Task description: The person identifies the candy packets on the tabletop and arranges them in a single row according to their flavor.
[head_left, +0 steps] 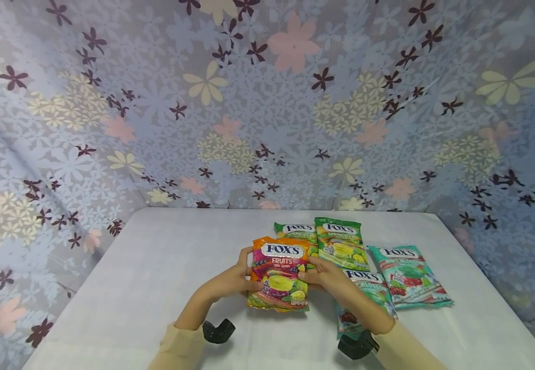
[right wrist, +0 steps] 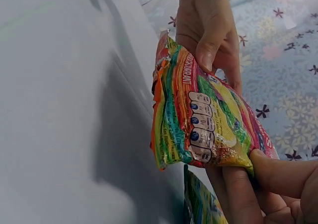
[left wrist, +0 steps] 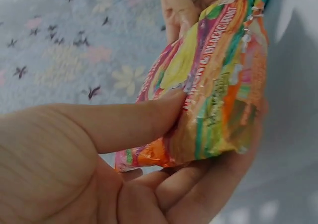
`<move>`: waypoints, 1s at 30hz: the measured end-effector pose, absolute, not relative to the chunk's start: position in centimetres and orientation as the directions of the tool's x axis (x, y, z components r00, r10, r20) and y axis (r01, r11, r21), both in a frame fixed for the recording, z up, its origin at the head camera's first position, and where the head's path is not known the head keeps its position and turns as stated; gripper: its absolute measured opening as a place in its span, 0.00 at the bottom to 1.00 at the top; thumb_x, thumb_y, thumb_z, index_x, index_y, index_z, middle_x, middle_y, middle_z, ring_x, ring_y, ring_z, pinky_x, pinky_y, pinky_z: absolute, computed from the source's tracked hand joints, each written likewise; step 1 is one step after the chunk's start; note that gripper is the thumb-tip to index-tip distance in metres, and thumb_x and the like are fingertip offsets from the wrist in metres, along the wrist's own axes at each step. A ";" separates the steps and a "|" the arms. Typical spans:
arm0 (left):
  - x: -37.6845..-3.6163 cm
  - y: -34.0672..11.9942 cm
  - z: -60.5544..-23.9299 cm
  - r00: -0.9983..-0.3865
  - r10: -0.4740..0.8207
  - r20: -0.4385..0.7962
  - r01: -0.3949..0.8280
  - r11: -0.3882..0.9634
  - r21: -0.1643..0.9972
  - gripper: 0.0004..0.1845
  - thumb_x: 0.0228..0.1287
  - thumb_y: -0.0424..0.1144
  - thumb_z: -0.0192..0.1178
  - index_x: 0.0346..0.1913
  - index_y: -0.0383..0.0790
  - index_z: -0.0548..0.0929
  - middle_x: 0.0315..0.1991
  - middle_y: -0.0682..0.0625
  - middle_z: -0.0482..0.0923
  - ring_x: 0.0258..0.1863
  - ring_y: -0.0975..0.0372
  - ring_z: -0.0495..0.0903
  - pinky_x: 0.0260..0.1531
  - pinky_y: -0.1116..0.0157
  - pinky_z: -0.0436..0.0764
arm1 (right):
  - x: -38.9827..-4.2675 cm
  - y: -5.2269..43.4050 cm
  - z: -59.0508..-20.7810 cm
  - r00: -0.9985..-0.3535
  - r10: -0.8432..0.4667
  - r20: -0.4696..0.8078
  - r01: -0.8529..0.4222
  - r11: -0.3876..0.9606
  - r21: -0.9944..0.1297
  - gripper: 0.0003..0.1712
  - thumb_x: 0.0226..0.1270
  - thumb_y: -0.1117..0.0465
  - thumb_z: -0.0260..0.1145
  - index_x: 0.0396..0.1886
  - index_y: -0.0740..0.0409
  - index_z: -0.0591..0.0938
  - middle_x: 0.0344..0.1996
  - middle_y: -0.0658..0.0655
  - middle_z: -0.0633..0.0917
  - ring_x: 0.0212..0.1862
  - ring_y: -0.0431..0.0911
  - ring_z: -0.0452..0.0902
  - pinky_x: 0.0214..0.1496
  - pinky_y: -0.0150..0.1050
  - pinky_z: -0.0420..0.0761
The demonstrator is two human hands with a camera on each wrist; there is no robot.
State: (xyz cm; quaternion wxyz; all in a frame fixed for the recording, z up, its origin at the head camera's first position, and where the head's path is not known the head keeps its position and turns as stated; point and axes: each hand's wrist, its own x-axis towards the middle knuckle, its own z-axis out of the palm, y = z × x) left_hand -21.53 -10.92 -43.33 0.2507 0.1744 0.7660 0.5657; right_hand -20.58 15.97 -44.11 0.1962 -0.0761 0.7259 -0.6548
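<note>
Fingers [left wrist: 198, 184] of both hands curled round orange bag [head_left: 280, 275], frame centre; left hand [head_left: 236, 280], right hand [head_left: 325, 275] on opposite sides; long axis upright.

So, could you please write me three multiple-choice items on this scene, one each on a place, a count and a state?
1. Where do the green Fox's bags lie?
A. On the table beyond the held bag
B. Under the table
C. In a box

2. How many candy bags lie on the white table, not counting the held one?
A. One
B. Four
C. Seven

3. How is the orange Fox's Fruits bag held?
A. By the left hand alone
B. By nobody
C. By the left hand and right hand, one at each side

Key: 1 A, they sit behind it near the curtain; 2 B, two green and two teal bags; 3 C, thumbs press both side edges.
</note>
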 end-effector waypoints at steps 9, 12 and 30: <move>-23.2 -13.7 -43.3 -0.852 0.477 -0.215 -0.051 0.333 0.942 0.48 0.63 0.33 0.64 0.73 0.43 0.39 0.49 0.37 0.79 0.39 0.52 0.83 0.38 0.54 0.83 | -23.2 13.1 -44.1 -0.896 -0.418 -0.147 0.089 0.156 -0.984 0.40 0.70 0.61 0.62 0.73 0.73 0.54 0.64 0.72 0.69 0.61 0.60 0.71 0.57 0.48 0.75; -23.7 -14.5 -43.1 -0.863 0.453 -0.225 -0.071 0.331 0.941 0.48 0.63 0.32 0.63 0.74 0.44 0.39 0.49 0.36 0.79 0.40 0.51 0.83 0.38 0.53 0.83 | -24.1 12.0 -44.3 -0.892 -0.431 -0.135 0.084 0.133 -0.987 0.38 0.71 0.63 0.61 0.72 0.73 0.55 0.60 0.71 0.74 0.58 0.59 0.74 0.55 0.48 0.76; -25.8 -19.3 -44.6 -0.944 0.173 -0.282 -0.214 0.330 0.919 0.42 0.63 0.30 0.63 0.75 0.47 0.52 0.44 0.34 0.78 0.37 0.51 0.82 0.40 0.50 0.82 | -27.9 5.5 -46.4 -0.900 -0.418 -0.120 0.062 0.150 -0.987 0.32 0.71 0.62 0.61 0.72 0.64 0.64 0.51 0.68 0.81 0.47 0.56 0.83 0.43 0.47 0.82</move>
